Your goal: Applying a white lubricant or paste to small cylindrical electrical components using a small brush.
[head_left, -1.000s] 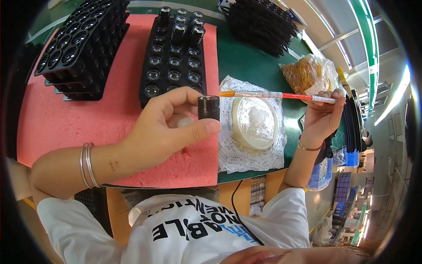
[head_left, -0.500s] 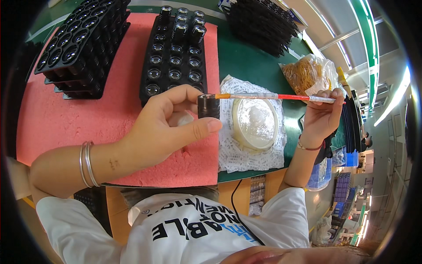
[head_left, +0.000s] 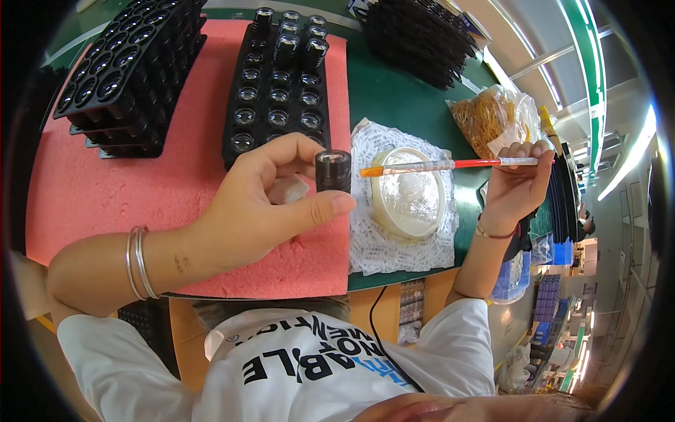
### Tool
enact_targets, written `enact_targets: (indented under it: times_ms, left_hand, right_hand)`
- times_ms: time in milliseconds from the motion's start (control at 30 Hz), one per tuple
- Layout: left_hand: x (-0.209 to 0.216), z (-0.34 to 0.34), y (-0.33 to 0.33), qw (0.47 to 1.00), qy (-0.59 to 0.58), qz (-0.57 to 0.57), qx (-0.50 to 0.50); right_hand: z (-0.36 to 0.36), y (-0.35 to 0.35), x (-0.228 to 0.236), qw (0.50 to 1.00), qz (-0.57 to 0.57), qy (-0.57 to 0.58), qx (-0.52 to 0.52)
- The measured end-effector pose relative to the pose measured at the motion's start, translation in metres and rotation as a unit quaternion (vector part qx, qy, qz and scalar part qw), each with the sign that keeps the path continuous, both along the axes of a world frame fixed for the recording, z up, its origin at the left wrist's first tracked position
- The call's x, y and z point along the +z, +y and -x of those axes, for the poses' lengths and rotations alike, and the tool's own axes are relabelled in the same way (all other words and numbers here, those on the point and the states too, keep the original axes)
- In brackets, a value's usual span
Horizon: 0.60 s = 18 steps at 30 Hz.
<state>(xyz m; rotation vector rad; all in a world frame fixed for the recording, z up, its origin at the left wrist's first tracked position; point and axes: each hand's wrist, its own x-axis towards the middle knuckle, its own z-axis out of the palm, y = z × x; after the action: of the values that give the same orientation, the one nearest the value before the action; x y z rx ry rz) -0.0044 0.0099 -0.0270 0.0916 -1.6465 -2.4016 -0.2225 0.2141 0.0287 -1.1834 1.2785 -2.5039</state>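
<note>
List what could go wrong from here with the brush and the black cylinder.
1. The brush tip hangs over the dish, apart from the cylinder; a drip could land on the paper.
2. The left hand pinches the cylinder only between fingertip and thumb, so a push from the brush might tip it out.
3. The right hand grips the brush's far end, so aim may wobble.

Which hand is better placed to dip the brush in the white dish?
Right hand: it holds the brush, whose tip hangs over the dish. The left hand holds a black cylinder.
</note>
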Motion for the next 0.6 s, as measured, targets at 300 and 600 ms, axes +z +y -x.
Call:
enact_targets:
  times_ms: [300, 600]
  left_hand:
    - [0.0013, 0.0001, -0.0005, 1.000, -0.012, 0.024, 0.002]
    - [0.0029, 0.0006, 0.0024, 1.000, -0.020, 0.021, -0.004]
  right_hand:
    - [0.0000, -0.0002, -0.0003, 1.000, 0.002, -0.005, 0.006]
    - [0.0010, 0.0013, -0.0005, 1.000, 0.003, -0.012, 0.009]
